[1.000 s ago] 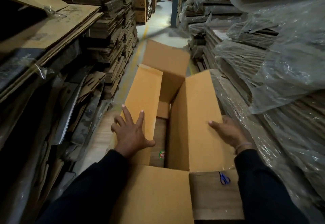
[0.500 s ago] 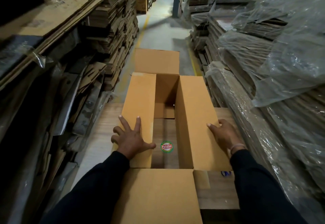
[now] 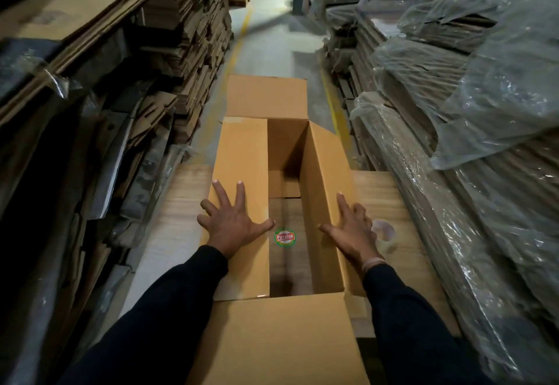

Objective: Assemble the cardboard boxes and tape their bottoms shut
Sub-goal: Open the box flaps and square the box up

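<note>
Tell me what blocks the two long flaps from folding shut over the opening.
Nothing visible does. The gap between left flap and right flap is open; left hand and right hand press them.

Flattened cardboard stacks (image 3: 187, 15) left of my hands, plastic-wrapped stacks (image 3: 484, 88) right; beyond them, yellow-lined grey concrete floor (image 3: 272, 48).

We press our left hand (image 3: 231, 221) and right hand (image 3: 352, 230) flat on the flaps of the open cardboard box (image 3: 281, 339) in the middle of the frame.
</note>
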`<state>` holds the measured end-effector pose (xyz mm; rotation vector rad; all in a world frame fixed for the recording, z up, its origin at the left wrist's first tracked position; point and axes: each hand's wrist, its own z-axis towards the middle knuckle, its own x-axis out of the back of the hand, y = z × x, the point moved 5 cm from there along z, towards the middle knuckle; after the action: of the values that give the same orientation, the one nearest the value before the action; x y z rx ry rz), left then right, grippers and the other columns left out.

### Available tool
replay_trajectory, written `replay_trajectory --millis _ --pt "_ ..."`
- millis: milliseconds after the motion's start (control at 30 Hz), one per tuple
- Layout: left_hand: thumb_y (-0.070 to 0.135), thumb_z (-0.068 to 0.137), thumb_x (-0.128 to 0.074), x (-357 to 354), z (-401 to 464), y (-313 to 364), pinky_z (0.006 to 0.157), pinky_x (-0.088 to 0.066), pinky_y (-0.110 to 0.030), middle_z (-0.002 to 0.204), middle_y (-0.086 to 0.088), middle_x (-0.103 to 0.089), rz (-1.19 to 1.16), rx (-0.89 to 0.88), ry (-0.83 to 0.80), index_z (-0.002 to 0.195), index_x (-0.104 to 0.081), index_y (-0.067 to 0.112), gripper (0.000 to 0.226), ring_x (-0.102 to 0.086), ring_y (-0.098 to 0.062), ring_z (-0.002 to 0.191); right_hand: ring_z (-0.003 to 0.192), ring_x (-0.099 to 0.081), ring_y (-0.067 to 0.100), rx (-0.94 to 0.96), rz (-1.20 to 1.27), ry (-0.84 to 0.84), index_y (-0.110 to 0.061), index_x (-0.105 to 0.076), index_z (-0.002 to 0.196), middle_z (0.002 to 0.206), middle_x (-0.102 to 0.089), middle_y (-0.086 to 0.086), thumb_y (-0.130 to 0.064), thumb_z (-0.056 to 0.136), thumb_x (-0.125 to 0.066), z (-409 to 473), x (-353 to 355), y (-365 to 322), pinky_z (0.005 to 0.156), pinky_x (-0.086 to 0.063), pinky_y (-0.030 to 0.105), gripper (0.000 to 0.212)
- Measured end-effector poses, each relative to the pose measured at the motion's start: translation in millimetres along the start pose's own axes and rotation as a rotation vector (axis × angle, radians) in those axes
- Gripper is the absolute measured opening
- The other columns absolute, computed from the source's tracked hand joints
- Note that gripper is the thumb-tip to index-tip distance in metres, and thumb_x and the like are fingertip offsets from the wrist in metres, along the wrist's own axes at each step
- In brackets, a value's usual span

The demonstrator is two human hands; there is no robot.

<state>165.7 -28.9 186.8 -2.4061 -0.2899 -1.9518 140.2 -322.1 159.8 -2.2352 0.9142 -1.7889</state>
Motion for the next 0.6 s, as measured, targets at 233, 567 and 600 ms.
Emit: replay_trajectory --millis 233,567,600 --pt "0.094 0.067 -0.062 -3.1 2.0 3.7 0.11 -0.03 -0.066 0.166 -0.02 0.027 -0.09 0.037 -0.069 0.164 0.009 0.034 0.134 -0.009 -0.062 0.146 0.157 -0.015 0.045 0.02 0.074 0.004 -0.054 -0.003 0.164 0.173 -0.012 0.007 -0.06 0.092 -0.07 -2.7 -4.1 3.7 0.124 -0.022 0.066 0.099" --pt "0.088 0.077 -0.059 31.1 -1.2 -20.6 0.125 -0.018 -0.064 0.176 -0.008 0.008 -0.623 -0.08 -0.151 0.167 0.001 0.04 0.118 -0.005 -0.045 0.159 0.157 -0.02 0.041 0.105 0.001 0.14 -0.045 -0.021 0.166 0.173 -0.021 0.009 -0.068 0.094 -0.063 -11.6 0.1 -2.0 0.126 -0.024 0.06 0.086" --pt "0.087 0.078 -0.057 38.3 0.5 -27.0 0.127 -0.018 -0.06 0.176 -0.006 -0.003 -0.765 -0.13 -0.172 0.167 -0.004 0.038 0.114 -0.009 -0.037 0.16 0.157 -0.02 0.041 0.111 0.009 0.14 -0.043 -0.023 0.166 0.173 -0.022 0.01 -0.068 0.094 -0.063 -11.4 0.4 -1.4 0.127 -0.024 0.059 0.086"
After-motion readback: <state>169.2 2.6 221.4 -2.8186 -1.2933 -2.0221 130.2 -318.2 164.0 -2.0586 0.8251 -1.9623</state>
